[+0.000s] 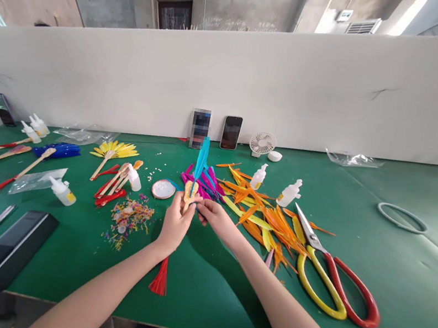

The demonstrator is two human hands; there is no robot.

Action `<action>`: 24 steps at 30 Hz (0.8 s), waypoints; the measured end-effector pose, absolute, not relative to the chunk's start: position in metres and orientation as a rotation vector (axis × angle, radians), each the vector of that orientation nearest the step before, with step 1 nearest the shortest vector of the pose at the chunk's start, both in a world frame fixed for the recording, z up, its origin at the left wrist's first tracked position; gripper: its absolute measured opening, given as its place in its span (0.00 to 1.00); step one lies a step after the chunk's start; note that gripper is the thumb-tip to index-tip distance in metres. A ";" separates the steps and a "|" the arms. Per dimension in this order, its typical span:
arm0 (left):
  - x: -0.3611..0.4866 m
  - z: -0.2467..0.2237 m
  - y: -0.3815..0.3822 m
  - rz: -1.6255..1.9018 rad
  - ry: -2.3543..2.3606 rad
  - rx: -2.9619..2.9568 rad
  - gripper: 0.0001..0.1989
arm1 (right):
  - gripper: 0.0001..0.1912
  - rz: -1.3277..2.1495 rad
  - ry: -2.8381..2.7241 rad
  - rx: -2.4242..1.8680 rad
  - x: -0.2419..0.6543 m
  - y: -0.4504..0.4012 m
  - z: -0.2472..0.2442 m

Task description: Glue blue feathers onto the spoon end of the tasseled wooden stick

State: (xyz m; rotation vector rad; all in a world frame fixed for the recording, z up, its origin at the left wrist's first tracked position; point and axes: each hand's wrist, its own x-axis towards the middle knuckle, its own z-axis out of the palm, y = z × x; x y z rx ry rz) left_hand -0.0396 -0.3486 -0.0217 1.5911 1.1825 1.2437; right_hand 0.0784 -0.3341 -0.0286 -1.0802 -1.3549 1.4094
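Note:
Upright in my left hand (176,219) is a small wooden fan handle (190,189), its fingers wrapped round the lower part. A single blue feather (201,160) rises from its flat head. Below my left wrist hangs a red tassel (160,278). Close beside the handle, my right hand (213,218) has its fingertips pinched together; what they hold is too small to make out. Just beyond my hands lie magenta feathers (215,185), with orange feathers (276,221) to their right. A small round dish of white stuff (163,189) stands left of the handle.
Large scissors (323,260) with yellow and red grips lie at right, blades partly open. Glue bottles (257,177), a yellow feather fan (114,151), a blue feather fan (57,151) and feather scraps (130,216) are spread about. A dark box-like object (9,246) sits front left; a white partition (233,77) stands behind.

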 end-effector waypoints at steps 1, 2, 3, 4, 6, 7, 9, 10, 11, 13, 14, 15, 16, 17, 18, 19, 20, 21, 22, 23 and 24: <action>-0.040 -0.022 -0.349 1.244 1.194 1.593 0.07 | 0.19 1.398 -1.358 -1.084 0.078 -0.334 -0.029; -0.040 -0.022 -0.349 1.247 1.203 1.595 0.07 | 0.19 1.389 -1.364 -1.087 0.078 -0.334 -0.029; -0.040 -0.022 -0.349 1.254 1.208 1.597 0.07 | 0.19 1.381 -1.369 -1.091 0.077 -0.334 -0.030; -0.040 -0.021 -0.349 1.261 1.204 1.600 0.07 | 0.19 1.374 -1.373 -1.097 0.077 -0.334 -0.030; -0.040 -0.021 -0.350 1.273 1.176 1.610 0.07 | 0.19 1.358 -1.370 -1.116 0.076 -0.334 -0.031; -0.040 -0.021 -0.350 1.275 1.163 1.615 0.07 | 0.19 1.349 -1.364 -1.127 0.076 -0.334 -0.031; -0.040 -0.021 -0.350 1.272 1.161 1.616 0.07 | 0.19 1.336 -1.342 -1.143 0.076 -0.334 -0.030; -0.040 -0.020 -0.350 1.273 1.170 1.612 0.07 | 0.19 1.337 -1.328 -1.144 0.076 -0.334 -0.028; -0.040 -0.020 -0.349 1.278 1.179 1.604 0.06 | 0.19 1.346 -1.315 -1.138 0.077 -0.334 -0.027; -0.040 -0.019 -0.348 1.301 1.175 1.582 0.06 | 0.18 1.382 -1.287 -1.114 0.080 -0.334 -0.024; -0.041 -0.018 -0.347 1.315 1.167 1.567 0.06 | 0.18 1.407 -1.273 -1.102 0.081 -0.335 -0.022; -0.041 -0.017 -0.346 1.327 1.160 1.550 0.06 | 0.18 1.433 -1.262 -1.093 0.082 -0.335 -0.020; -0.041 -0.016 -0.345 1.335 1.160 1.534 0.06 | 0.18 1.455 -1.254 -1.088 0.084 -0.336 -0.019; -0.041 -0.015 -0.345 1.337 1.164 1.522 0.06 | 0.18 1.474 -1.247 -1.084 0.085 -0.337 -0.018; -0.042 -0.014 -0.345 1.336 1.167 1.516 0.06 | 0.18 1.493 -1.245 -1.082 0.085 -0.337 -0.017; -0.042 -0.014 -0.345 1.335 1.168 1.515 0.06 | 0.17 1.513 -1.248 -1.078 0.086 -0.338 -0.017; -0.042 -0.014 -0.345 1.333 1.167 1.519 0.06 | 0.17 1.532 -1.254 -1.074 0.086 -0.339 -0.017; -0.042 -0.014 -0.345 1.332 1.163 1.526 0.06 | 0.17 1.548 -1.261 -1.069 0.086 -0.339 -0.017; -0.041 -0.014 -0.346 1.332 1.156 1.533 0.06 | 0.17 1.558 -1.271 -1.063 0.086 -0.339 -0.017; -0.041 -0.014 -0.346 1.332 1.149 1.540 0.06 | 0.17 1.562 -1.285 -1.057 0.086 -0.339 -0.017; -0.041 -0.014 -0.346 1.332 1.144 1.546 0.05 | 0.18 1.555 -1.301 -1.050 0.086 -0.339 -0.017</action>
